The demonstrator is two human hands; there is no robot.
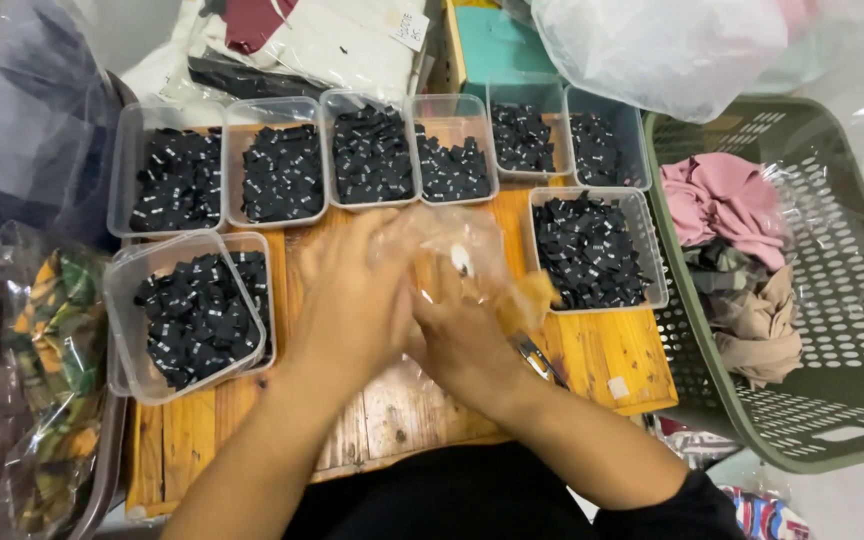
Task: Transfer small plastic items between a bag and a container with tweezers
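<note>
Wooden table (592, 350) being crowded by label tubs (592, 245). Thin clear bag (457, 250), soft, light, slippery, being pinched by left hand (352, 300) and right hand (462, 335); best gripped at edge.

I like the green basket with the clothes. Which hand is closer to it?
The right hand is nearer the green basket, which stands off to its right. The left hand lies farther away, on the other side of the right hand.
</note>
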